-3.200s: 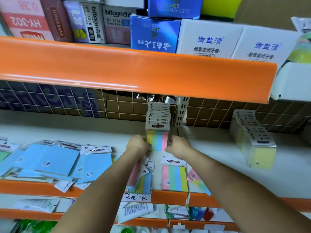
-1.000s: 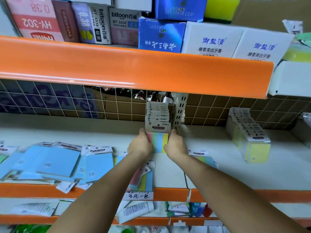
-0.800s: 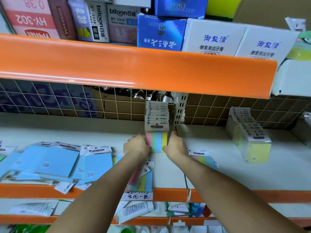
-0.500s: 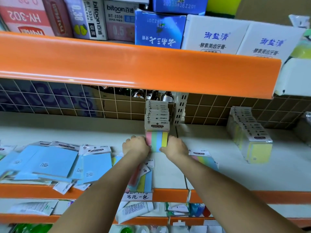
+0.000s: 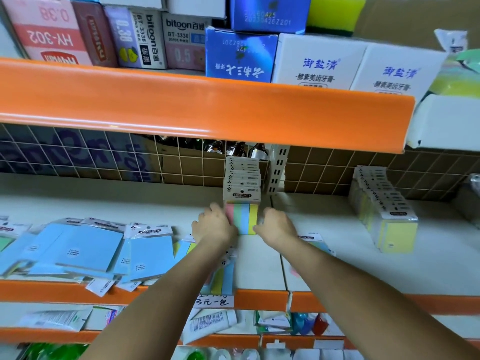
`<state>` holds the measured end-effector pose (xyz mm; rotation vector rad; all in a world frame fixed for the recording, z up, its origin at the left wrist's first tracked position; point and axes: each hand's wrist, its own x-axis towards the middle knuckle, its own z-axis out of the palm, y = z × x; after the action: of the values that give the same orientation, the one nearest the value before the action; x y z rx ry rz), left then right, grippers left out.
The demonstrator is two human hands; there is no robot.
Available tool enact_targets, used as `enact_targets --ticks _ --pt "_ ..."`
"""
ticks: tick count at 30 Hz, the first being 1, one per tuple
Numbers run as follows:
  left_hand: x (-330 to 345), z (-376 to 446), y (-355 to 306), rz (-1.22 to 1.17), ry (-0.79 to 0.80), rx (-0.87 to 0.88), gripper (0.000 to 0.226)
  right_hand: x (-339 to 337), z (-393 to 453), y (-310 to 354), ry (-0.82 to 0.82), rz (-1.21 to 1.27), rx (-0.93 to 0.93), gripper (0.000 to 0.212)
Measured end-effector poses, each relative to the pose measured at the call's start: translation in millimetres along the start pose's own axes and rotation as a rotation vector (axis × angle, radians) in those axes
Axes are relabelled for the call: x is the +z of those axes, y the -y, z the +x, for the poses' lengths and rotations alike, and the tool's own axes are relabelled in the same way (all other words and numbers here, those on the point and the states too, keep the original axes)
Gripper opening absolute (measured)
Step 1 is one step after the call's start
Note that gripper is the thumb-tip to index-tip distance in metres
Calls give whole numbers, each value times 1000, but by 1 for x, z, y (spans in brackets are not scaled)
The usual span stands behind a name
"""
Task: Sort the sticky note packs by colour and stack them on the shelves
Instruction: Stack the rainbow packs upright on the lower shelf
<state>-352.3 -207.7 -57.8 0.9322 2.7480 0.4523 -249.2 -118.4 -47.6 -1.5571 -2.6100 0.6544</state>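
Two hands square up the row of striped sticky note packs on the shelf.

The left hand [image 5: 214, 226] and the right hand [image 5: 276, 224] press on the two sides of the standing row of pink, green, blue and yellow striped sticky note packs [image 5: 242, 193], far back in the middle of the white shelf with the orange front edge [image 5: 259, 298]. The fingers curl round the front pack, one hand on each side. A moment ago the hands sat a bit nearer; now they are pushed farther back, so the row looks tight and straight. This colour group looks nearly done. The flat blue sticky note packs [image 5: 85, 249] on the left lie in a messy pile, so they likely need sorting next. The row of yellow sticky note packs [image 5: 389, 216] stands on the right.
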Motion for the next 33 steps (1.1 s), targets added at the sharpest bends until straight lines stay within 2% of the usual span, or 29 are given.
enact_targets --ticks 2,4,8,11,13,22,28,33 --pt "-2 -7 -8 32 -112 56 39 -14 -2 -11 -37 -36 -12 25" --pt "-4 -16 -20 59 -146 131 36 -27 -3 -24 -46 -70 12 25" --pt "5 -39 -48 13 32 219 28 -49 -6 -52 -1 -173 137 19" --pt "19 -58 -63 -109 207 216 28 -59 -16 -70 57 -240 211 37" --pt "26 -68 -70 -181 290 195 32 -60 -21 -80 105 -259 227 37" --pt "42 -81 -83 -370 467 148 32 -53 -35 -95 179 -104 281 48" --pt "46 -90 -90 -324 429 99 32 -53 -42 -89 159 -112 261 48" --pt "34 -84 -87 -450 321 48 28 -63 -43 -69 106 -77 253 47"
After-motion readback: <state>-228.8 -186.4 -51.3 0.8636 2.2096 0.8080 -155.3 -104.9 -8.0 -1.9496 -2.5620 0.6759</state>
